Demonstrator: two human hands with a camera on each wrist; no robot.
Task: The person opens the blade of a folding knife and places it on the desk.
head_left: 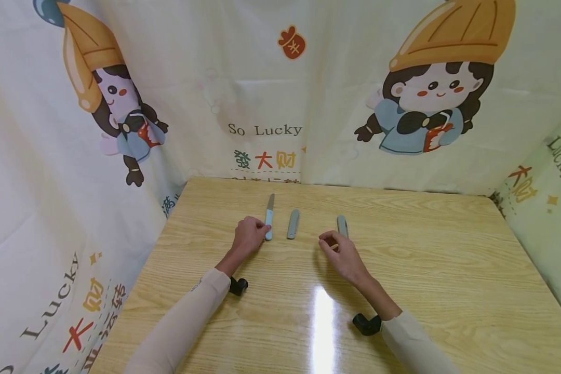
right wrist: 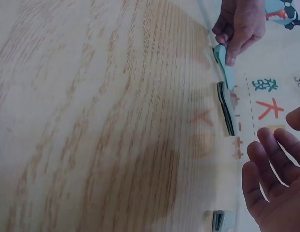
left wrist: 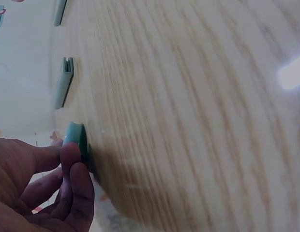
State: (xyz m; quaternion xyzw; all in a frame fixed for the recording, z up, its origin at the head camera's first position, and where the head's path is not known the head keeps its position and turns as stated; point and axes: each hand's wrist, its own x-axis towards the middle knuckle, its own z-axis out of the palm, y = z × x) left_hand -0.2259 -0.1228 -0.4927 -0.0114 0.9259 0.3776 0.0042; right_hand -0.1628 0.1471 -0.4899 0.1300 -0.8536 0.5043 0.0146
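Note:
My left hand [head_left: 249, 234] pinches the handle of a light blue knife [head_left: 269, 217] between thumb and fingers. Its blade [head_left: 271, 200] points toward the back of the table. In the left wrist view the handle end [left wrist: 75, 133] shows teal between the fingertips. Just right of it lies a grey-green folding knife [head_left: 293, 224], closed, with its slot visible in the right wrist view. A second closed grey-green folding knife [head_left: 342, 225] lies farther right, partly hidden by my right hand [head_left: 345, 257]. That hand hovers over the table, fingers loosely bent and nothing in them.
The wooden table [head_left: 425, 249] has a bright glare patch in front of the hands. A printed curtain [head_left: 336, 104] hangs behind the back edge and along both sides. Black wrist cameras [head_left: 366, 324] sit under both forearms.

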